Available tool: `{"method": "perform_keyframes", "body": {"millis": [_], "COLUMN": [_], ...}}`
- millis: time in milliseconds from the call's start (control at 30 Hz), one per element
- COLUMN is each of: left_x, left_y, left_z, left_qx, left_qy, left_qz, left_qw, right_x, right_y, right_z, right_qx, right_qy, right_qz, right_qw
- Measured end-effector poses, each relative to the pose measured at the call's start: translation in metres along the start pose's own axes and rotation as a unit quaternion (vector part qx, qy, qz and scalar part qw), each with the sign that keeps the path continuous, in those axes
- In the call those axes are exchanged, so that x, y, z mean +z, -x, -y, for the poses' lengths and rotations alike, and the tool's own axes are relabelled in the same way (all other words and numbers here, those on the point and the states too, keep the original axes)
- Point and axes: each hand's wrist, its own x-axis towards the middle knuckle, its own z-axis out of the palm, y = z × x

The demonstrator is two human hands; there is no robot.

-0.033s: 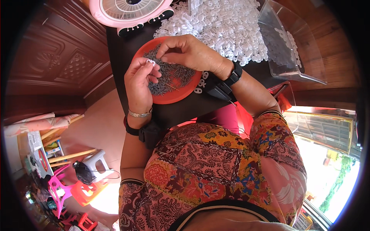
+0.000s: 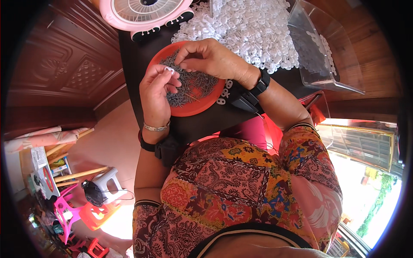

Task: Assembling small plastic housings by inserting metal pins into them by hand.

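A small white plastic piece with holes [image 2: 169,70] is pinched between the thumb and fingertips of my left hand [image 2: 155,95], above the left side of a round orange-red bowl [image 2: 186,112]. Grey screws [image 2: 201,82] lie heaped inside this bowl. Just right of the white piece, my right hand [image 2: 218,61] hangs over the bowl's far part, thumb and index finger closed together. Whatever sits between those fingertips is too small to make out. The two hands are close but apart.
A big pile of white plastic pieces [image 2: 254,32] covers the far table, beside a clear plastic bin [image 2: 320,81] at the right. A pink fan [image 2: 144,19] stands at the far left. Several loose white pieces [image 2: 226,92] lie right of the bowl on the dark table [image 2: 202,125].
My left hand has shifted very slightly to the right with the white piece. Otherwise the two frames look the same.
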Motion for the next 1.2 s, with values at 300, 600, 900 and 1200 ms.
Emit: {"method": "perform_keyframes", "body": {"millis": [300, 600, 900, 1200], "left_x": [0.006, 0.013, 0.011, 0.012], "left_y": [0.002, 0.007, 0.005, 0.006], "left_z": [0.000, -0.001, 0.004, 0.004], "left_qx": [0.011, 0.040, 0.049, 0.043], "left_qy": [0.000, -0.087, -0.102, -0.113], "left_qz": [0.002, -0.007, 0.009, 0.012], "left_qw": [1.000, 0.995, 0.994, 0.993], "right_x": [0.000, 0.011, 0.012, 0.013], "right_y": [0.000, 0.000, 0.000, 0.001], "right_z": [0.000, 0.003, 0.002, 0.002], "right_qx": [0.086, 0.065, 0.081, 0.052], "right_qy": [-0.090, -0.086, -0.095, -0.035], "right_qz": [-0.029, -0.023, -0.018, -0.008], "right_qw": [0.992, 0.994, 0.992, 0.998]}}
